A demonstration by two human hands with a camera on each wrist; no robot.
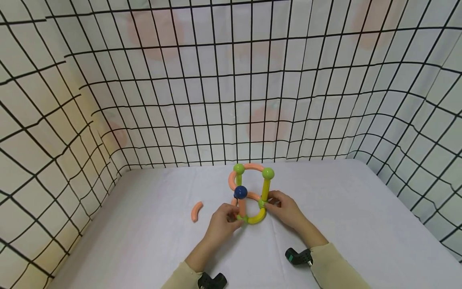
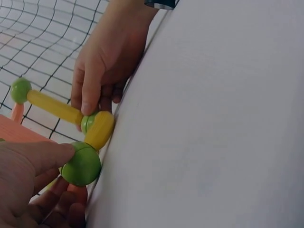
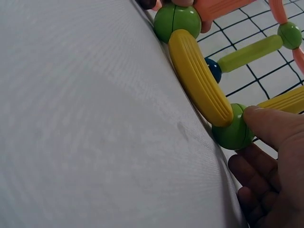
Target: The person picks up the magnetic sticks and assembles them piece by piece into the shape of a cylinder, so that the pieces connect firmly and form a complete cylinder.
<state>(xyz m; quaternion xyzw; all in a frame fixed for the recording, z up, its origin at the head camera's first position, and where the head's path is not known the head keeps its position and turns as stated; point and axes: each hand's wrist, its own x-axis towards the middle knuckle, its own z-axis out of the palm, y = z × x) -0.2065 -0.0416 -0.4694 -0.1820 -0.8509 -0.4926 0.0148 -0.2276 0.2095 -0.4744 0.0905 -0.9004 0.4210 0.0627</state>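
A structure of coloured balls and rods stands on the table. My left hand (image 1: 221, 221) pinches the green ball (image 2: 81, 164) at its lower front, thumb on top and fingers beneath. At the lower right corner my right hand (image 1: 286, 209) holds another green ball (image 3: 232, 130) between thumb and fingers. A curved yellow rod (image 3: 199, 78) joins these two balls. Above the right hand, a straight yellow rod (image 1: 266, 188) rises to a green ball (image 1: 268, 173). A blue ball (image 1: 240, 192) tops the upright orange rod (image 1: 242, 207) beside my left hand. Parts of the base are hidden by the fingers.
A loose curved orange rod (image 1: 196, 211) lies on the white table (image 1: 144, 241), left of the structure. Black netting (image 1: 216, 100) over a pale patterned sheet encloses the table's back and sides. Dark wrist devices (image 1: 298, 256) sit near both sleeves.
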